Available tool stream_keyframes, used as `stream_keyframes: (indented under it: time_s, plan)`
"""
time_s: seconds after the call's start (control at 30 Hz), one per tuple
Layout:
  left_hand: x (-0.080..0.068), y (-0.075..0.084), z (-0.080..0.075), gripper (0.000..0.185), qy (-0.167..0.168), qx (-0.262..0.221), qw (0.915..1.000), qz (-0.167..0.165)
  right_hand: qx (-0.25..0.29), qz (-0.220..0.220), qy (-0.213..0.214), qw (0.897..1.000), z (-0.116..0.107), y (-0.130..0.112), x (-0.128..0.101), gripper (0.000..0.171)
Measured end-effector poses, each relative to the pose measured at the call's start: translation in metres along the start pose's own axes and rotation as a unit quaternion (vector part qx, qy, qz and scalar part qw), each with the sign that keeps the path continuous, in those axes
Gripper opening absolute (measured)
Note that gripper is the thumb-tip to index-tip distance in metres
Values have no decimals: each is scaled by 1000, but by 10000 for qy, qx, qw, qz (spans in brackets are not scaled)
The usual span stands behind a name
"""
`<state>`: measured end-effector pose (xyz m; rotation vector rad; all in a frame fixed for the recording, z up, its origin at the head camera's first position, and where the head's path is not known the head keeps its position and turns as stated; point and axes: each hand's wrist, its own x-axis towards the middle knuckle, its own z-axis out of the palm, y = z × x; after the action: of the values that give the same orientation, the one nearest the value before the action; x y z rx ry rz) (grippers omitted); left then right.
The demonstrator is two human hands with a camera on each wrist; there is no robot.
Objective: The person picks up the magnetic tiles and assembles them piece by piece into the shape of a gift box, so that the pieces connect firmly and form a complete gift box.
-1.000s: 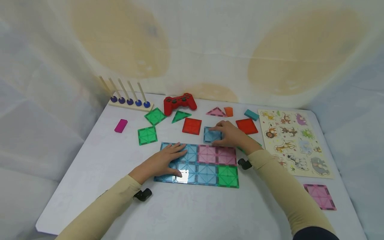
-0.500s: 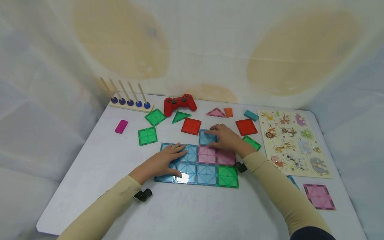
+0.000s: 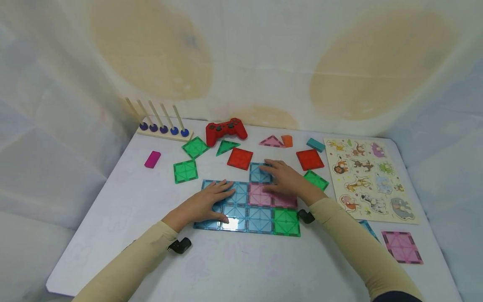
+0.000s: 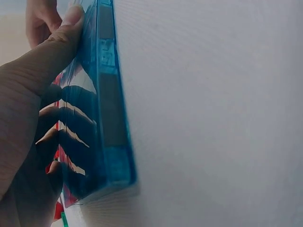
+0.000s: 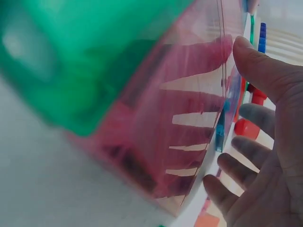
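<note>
Two rows of square magnetic tiles lie edge to edge before me: blue tiles [image 3: 260,220], pink tiles [image 3: 257,194] and a green tile [image 3: 286,222]. Another blue square tile [image 3: 257,173] sits against the far side of the pink pair. My left hand [image 3: 205,202] rests with spread fingers on the left blue tiles; in the left wrist view its thumb [image 4: 61,40] lies along the blue surface. My right hand [image 3: 288,180] hovers low over the pink tiles and the far blue tile. Its fingers are relaxed and apart in the right wrist view, holding nothing.
Loose red tiles [image 3: 240,159], green tiles [image 3: 185,171] and a red game controller [image 3: 226,129] lie farther back. A pegged wooden stand [image 3: 164,131] is at back left. An animal puzzle board [image 3: 370,180] and a pink tile [image 3: 402,247] lie right.
My right hand slid the far blue tile left and nearer, against the pink pair, then loosened its fingers and drew slightly back right. The left hand has stayed put.
</note>
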<state>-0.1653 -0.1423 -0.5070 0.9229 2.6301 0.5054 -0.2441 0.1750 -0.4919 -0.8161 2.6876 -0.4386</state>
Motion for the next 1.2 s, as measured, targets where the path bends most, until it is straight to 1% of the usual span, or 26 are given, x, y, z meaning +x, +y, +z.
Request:
stream_keyframes:
  time_s: [0.17, 0.23, 0.37, 0.47, 0.53, 0.63, 0.77, 0.87, 0.93, 1.1, 1.2]
  plan:
    - [1, -2, 2, 98, 34, 27, 10000, 70, 232, 44, -17, 9997, 2, -1, -20, 85]
    - [0, -2, 2, 98, 45, 69, 9999, 60, 215, -8, -51, 9998, 4, -4, -30, 88]
    - [1, -2, -2, 96, 155, 245, 9996, 66, -30, -195, -180, 9996, 9, -13, -51, 99]
    - [6, -2, -6, 89, 370, 366, 9986, 58, -144, -237, -325, 9991, 14, -18, -66, 109]
    - [12, -4, -9, 83, 581, 405, 9975, 6, -181, -232, -386, 9988, 18, -21, -75, 113]
    - [24, -10, -13, 74, 869, 373, 9954, -167, -245, -262, -365, 9987, 24, -23, -84, 118]
    - [41, -21, -20, 70, 1093, 386, 9919, -518, -304, -360, -241, 9986, 28, -24, -89, 119]
    - [56, -29, -25, 70, 1175, 496, 9893, -709, -361, -424, -182, 9983, 29, -24, -92, 118]
    - [66, -34, -28, 69, 1184, 606, 9881, -777, -401, -441, -160, 9981, 28, -23, -93, 118]
    - [88, -43, -35, 70, 1159, 975, 9854, -775, -424, -384, -146, 9983, 27, -19, -99, 118]
    - [99, -46, -42, 74, 1206, 1138, 9824, -854, -393, -412, -114, 9983, 27, -16, -100, 118]
